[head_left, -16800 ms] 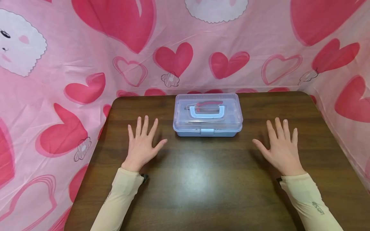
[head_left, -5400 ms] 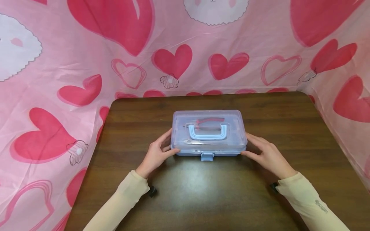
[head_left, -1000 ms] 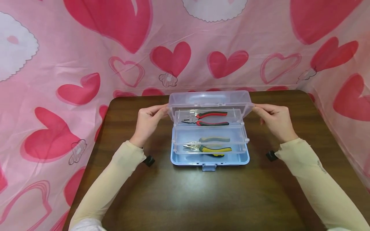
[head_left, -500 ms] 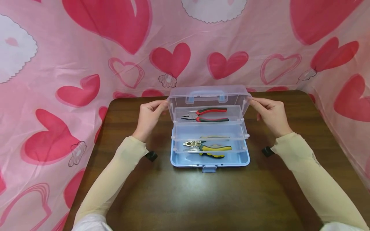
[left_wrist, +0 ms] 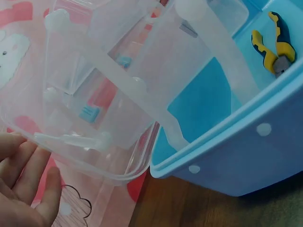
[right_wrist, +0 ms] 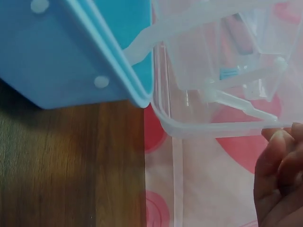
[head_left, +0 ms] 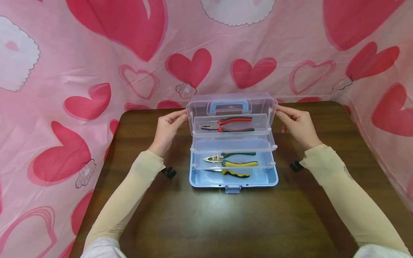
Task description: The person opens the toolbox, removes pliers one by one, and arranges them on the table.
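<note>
A toolbox with a pale blue base (head_left: 264,179) stands on the table, its clear lid (head_left: 197,99) raised and tilted back. My left hand (head_left: 165,132) pinches the lid's left edge; my right hand (head_left: 299,128) pinches its right edge. Two clear trays are lifted in steps on link arms. Red-and-black pliers (head_left: 237,129) lie in the upper tray. Green-and-yellow pliers (head_left: 241,164) rest in the lower one. Down in the base are yellow-and-black pliers (left_wrist: 279,49), partly hidden by the tray in the head view. The lid's blue handle (head_left: 230,103) faces back.
The brown wooden table (head_left: 206,229) spreads around the box. Close behind it hangs a pink heart-patterned cloth (head_left: 145,43), which also runs along both sides. The latch (head_left: 233,190) hangs down at the box's front.
The box was closed and farther back at first, then drawn nearer. Both hands have since raised the lid, lifting the trays. Over the last second the lid has tilted farther back.
</note>
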